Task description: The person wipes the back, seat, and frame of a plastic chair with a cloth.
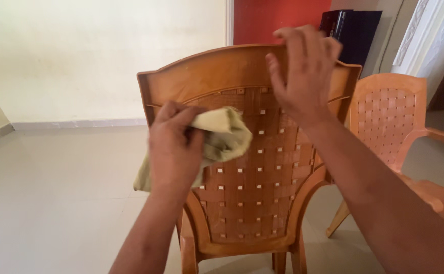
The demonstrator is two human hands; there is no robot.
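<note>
An orange-brown plastic chair (pixel 247 203) with a woven-pattern back stands right in front of me, seen from behind. My left hand (pixel 173 147) grips a bunched pale green cloth (pixel 224 137) and presses it against the upper left of the chair back. My right hand (pixel 303 68) is at the top rail of the chair back, fingers spread over its edge, slightly blurred.
A second chair (pixel 394 122) of the same kind stands to the right, its armrest (pixel 437 195) near my right forearm. A dark cabinet (pixel 354 30) stands before a red wall behind. Pale floor tiles (pixel 59 193) stretch to the left, with a cream wall beyond.
</note>
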